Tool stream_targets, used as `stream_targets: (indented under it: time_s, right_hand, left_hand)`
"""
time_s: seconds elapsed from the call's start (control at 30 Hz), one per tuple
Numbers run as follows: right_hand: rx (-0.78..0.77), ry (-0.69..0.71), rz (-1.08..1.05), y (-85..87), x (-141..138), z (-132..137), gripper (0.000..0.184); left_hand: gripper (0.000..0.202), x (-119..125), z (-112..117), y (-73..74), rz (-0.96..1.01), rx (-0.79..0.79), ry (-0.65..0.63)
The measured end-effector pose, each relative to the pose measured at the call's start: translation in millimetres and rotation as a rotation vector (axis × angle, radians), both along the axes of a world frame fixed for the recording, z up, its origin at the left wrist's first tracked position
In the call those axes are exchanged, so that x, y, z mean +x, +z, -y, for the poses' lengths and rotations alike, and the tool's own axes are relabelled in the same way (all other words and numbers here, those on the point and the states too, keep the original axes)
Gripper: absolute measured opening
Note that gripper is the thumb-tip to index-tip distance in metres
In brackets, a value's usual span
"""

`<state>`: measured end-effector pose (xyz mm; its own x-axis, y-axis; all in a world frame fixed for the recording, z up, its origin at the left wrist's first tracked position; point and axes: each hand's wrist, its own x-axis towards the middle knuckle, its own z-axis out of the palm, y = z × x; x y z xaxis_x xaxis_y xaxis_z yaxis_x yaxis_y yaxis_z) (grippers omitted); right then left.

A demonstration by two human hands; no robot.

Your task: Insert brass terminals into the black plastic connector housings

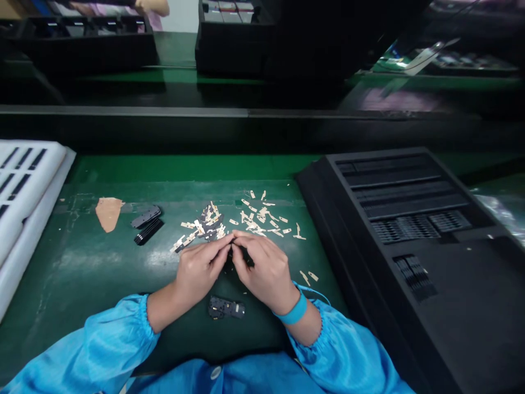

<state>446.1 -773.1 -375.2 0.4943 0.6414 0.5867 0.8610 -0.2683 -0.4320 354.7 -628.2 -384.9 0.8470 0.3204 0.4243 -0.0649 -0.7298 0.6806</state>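
Note:
My left hand (202, 264) and my right hand (264, 267) meet fingertip to fingertip over the middle of the bench. Both are closed in a pinch around something small and dark, mostly covered by the fingers. Just beyond them lies a pile of small dark and metal pieces (209, 219), beside a scatter of thin pale strips (262, 216). Nearer to me, between my forearms, rests a flat black part (225, 308) with small metal spots. A blue band (293, 311) circles my right wrist.
Black elongated parts (147, 224) and a tan scrap (109, 213) lie to the left. A slotted white foam tray (28, 180) borders the left side. On the right stands a large black tray (451, 273) with rows of parts. A ledge (164, 111) crosses behind.

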Motion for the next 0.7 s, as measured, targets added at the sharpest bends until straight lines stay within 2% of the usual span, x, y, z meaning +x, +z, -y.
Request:
stream_targets:
  time_s: [0.13, 0.23, 0.37, 0.5, 0.57, 0.7]
  right_hand:
    - [-0.048, -0.018, 0.051, -2.4, -3, 3, 0.02]
    - [-0.111, -0.022, 0.125, -3.4, -6, 4, 0.023]
    - [-0.162, -0.018, 0.137, -2.5, -9, 4, 0.027]
    - [-0.218, -0.045, 0.099, -4.3, -8, 4, 0.028]
    - [-0.211, -0.049, 0.073, -5.8, -7, 4, 0.037]
    - [-0.103, -0.054, -0.097, -7.4, -2, 3, 0.074]
  left_hand:
    - [0.026, 0, 2, 1.2, -0.018, -0.053, 0.005]
    - [0.026, 1, 4, 1.8, -0.063, -0.154, 0.026]
    - [0.028, 3, 5, 2.6, -0.127, -0.348, 0.039]
    - [0.027, 6, 3, 3.6, -0.173, -0.639, 0.006]
    - [0.025, 9, 1, 3.7, -0.191, -0.787, -0.005]
    - [0.03, 13, -4, 3.2, -0.245, -1.042, 0.008]
